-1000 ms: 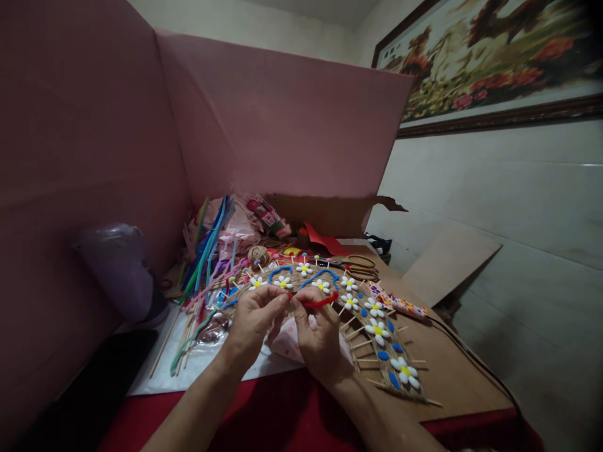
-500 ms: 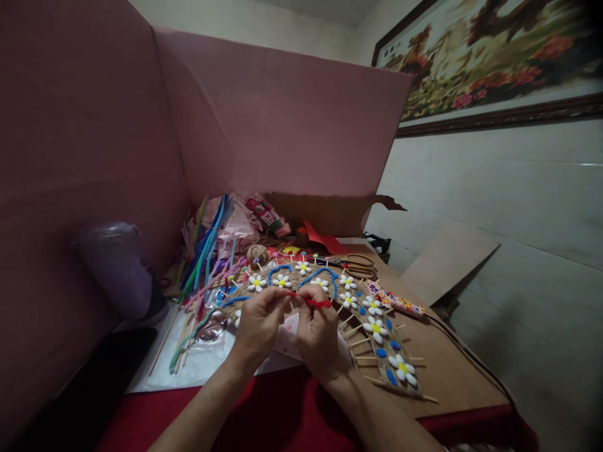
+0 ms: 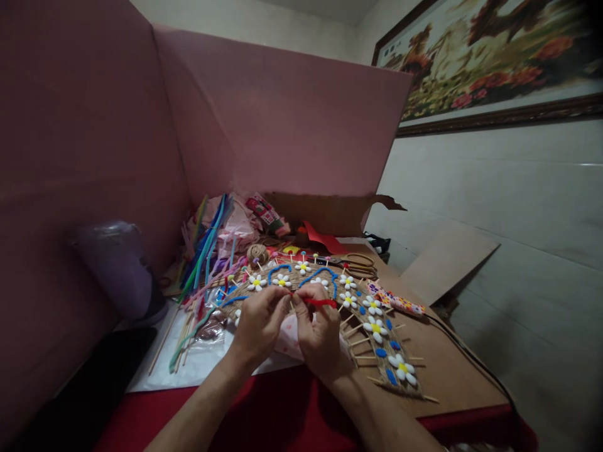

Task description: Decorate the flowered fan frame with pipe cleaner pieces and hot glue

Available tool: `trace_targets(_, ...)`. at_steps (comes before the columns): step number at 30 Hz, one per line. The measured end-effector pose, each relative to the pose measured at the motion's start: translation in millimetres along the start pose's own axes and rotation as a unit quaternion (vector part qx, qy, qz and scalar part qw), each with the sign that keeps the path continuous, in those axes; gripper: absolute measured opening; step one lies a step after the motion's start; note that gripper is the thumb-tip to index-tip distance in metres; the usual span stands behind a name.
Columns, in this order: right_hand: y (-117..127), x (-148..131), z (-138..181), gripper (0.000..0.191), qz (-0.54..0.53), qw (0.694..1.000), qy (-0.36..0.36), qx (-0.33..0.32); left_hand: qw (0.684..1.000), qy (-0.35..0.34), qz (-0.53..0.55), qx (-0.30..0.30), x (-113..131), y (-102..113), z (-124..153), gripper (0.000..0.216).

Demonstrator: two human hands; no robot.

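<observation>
A red pipe cleaner [image 3: 321, 302] runs between my two hands, its loose end sticking out to the right. My left hand [image 3: 260, 323] pinches one part of it between thumb and fingertips. Close beside it, my right hand [image 3: 318, 333] is closed on the same pipe cleaner. Behind and to the right of both hands curves a twine-wrapped arch [image 3: 360, 323] with sticks jutting from its edges. White flowers with yellow centres [image 3: 375, 328], blue ovals and bent blue pipe cleaners [image 3: 325, 272] decorate it. Pale dotted material [image 3: 288, 339] shows beneath my hands.
At the left lie a bundle of coloured pipe cleaners [image 3: 211, 235], wooden sticks and a plastic bag [image 3: 211, 326]. A twine ball [image 3: 257, 253] and scissors [image 3: 355, 262] sit behind the arch. On the right is a flower-patterned tool [image 3: 396, 299] with a black cord.
The red pipe cleaner's loose end has shifted slightly right and now lies straighter. Both hands stay almost in place, still pinching it.
</observation>
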State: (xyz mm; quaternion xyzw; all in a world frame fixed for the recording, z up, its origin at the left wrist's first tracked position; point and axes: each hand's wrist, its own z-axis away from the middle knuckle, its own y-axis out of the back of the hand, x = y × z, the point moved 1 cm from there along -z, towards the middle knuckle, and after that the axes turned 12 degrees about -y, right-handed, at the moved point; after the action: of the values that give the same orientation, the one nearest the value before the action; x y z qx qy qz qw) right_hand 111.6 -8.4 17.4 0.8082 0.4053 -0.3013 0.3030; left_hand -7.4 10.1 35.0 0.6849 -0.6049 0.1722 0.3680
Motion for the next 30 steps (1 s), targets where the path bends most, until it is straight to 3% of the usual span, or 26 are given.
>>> trace_targets(4, -3, -2, 3, 0.01, -0.036, 0.999, 0.022, -0.018, 0.977, 0.12, 0.167, 0.061, -1, -6, 2, 0.015)
trace_targets(8, -7, 1, 5, 0.011, -0.053, 0.998, 0.034, -0.016, 0.903, 0.244, 0.339, 0.106, -1, -12, 1, 0.023)
trace_targets(11, -8, 2, 5, 0.014, -0.06, 0.997, 0.043, -0.025, 0.851, 0.283, 0.426, 0.122, 0, -12, 0, 0.026)
trace_targets(13, -7, 1, 6, 0.016, -0.06, 0.996, 0.052, -0.027, 0.834, 0.289, 0.452, 0.125, 1, -12, -1, 0.028)
trace_targets(15, -5, 0, 6, 0.018, -0.056, 0.997, 0.057, -0.022, 0.841, 0.289, 0.443, 0.117, 0, -12, 0, 0.028)
trace_targets(18, -2, -1, 5, 0.017, -0.03, 0.998, 0.059, -0.022, 0.894, 0.253, 0.357, 0.096, -3, -11, 1, 0.023)
trace_targets(21, 0, -1, 3, 0.017, 0.004, 0.998, 0.057, -0.016, 0.966, 0.132, 0.209, 0.075, -6, -8, 1, 0.01)
trace_targets(23, 2, -2, 2, 0.018, 0.016, 0.998, 0.059, -0.008, 0.995, 0.03, 0.089, 0.045, -7, -6, 2, 0.007)
trace_targets(26, 1, -2, 1, 0.015, 0.015, 0.998, 0.064, -0.002, 0.996, -0.07, -0.058, -0.019, -6, -2, 2, 0.012)
trace_targets(30, 0, 0, 1, 0.01, -0.011, 0.999, 0.05, 0.017, 0.993, -0.073, -0.078, -0.054, -5, 2, 1, 0.016)
